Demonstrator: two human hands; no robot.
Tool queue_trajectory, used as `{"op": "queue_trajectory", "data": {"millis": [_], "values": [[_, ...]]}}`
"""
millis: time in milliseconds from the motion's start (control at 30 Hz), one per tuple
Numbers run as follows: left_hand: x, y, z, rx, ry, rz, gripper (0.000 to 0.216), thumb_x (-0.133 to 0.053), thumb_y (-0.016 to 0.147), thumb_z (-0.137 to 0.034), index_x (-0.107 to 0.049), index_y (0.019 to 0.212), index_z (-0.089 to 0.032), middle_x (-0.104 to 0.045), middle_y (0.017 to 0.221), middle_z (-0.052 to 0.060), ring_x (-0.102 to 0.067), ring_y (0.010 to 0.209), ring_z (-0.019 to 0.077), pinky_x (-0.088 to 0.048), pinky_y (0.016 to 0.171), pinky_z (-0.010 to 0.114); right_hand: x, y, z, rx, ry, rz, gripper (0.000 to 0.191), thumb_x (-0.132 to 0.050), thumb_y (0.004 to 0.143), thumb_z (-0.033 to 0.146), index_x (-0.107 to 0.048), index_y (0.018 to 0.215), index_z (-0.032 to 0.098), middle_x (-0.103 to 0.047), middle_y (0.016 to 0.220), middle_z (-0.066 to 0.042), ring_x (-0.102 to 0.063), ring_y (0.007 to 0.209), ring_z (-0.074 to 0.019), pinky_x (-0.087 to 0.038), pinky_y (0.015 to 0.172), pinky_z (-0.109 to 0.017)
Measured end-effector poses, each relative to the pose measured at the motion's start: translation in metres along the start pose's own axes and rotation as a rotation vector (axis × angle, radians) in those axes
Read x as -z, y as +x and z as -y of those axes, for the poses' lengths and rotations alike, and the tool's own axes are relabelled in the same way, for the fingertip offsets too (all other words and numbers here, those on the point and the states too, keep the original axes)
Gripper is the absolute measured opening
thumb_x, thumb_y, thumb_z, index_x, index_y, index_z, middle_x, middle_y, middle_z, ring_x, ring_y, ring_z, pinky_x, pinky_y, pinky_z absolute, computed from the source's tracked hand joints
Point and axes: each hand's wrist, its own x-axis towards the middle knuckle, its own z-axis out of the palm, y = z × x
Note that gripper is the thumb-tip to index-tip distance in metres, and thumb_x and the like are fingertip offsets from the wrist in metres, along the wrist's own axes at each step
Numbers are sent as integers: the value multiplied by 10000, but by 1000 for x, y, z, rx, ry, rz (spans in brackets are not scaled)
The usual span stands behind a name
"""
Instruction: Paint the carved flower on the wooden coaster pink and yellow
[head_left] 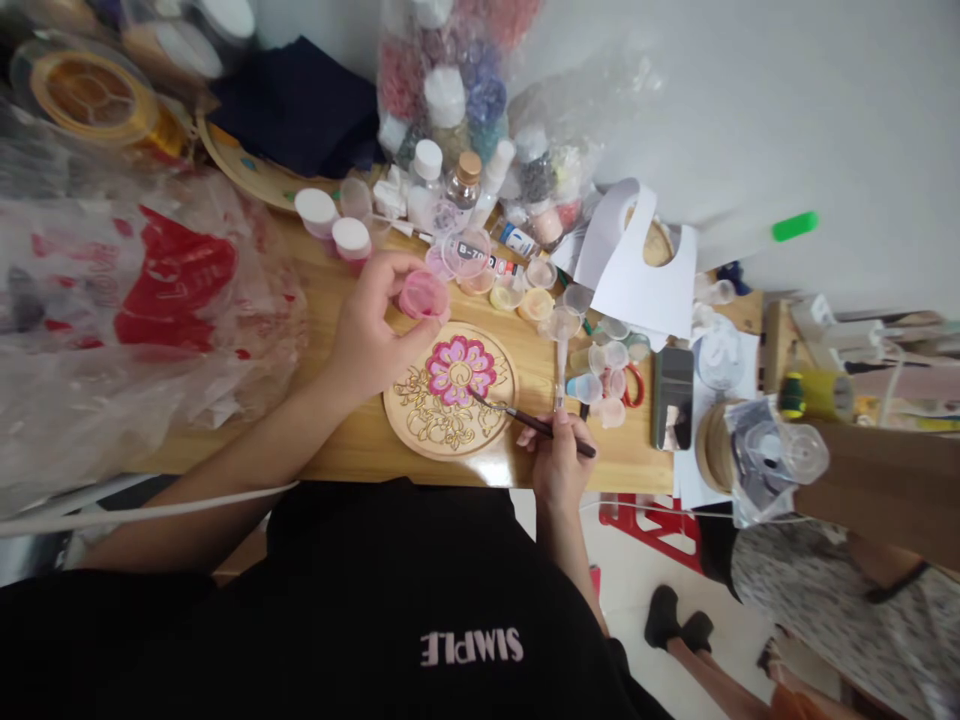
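Between the thumb and fingers of my left hand [382, 325] is a small pink plastic cup [424, 297], tilted above the far left edge of a round wooden plaque [401, 435]. The plaque bears raised gold outlines and a flower [459, 371] with magenta and pale pink petals. My right hand [559, 460] is closed around a thin dark paintbrush [536, 423]. The brush tip is at the flower's lower right petals. A pale, wider brush [560, 375] extends upward from near the right fingers; I cannot tell whether they hold it.
Several small paint cups [536, 304] stand beyond and right of the plaque. Bottles [426, 180] line the wall side. A phone [673, 398] lies at right near red-handled scissors [634, 385]. A plastic bag [187, 270] fills the left. Another person's legs [712, 680] show at lower right.
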Motion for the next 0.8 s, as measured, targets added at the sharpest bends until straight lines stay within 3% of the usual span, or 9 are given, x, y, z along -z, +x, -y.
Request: {"op": "queue_trajectory", "data": {"millis": [600, 800], "values": [[-2, -1, 0, 11, -13, 4, 368, -781, 779, -219, -579, 1084, -258, -693, 974, -7, -722, 838, 175, -619, 720, 291, 1, -1, -2, -11, 0, 23, 468, -728, 808, 648, -622, 645, 223, -611, 459, 52, -557, 403, -144, -400, 436, -287], [0, 0, -4, 58, -27, 10, 355, -793, 779, -215, -588, 1065, -269, -689, 1000, -1, -721, 874, 194, -640, 784, 342, 2, -1, -2, 0, 33, 22, 429, -763, 804, 584, -629, 632, 215, -621, 463, 45, -539, 392, -134, -395, 436, -277]]}}
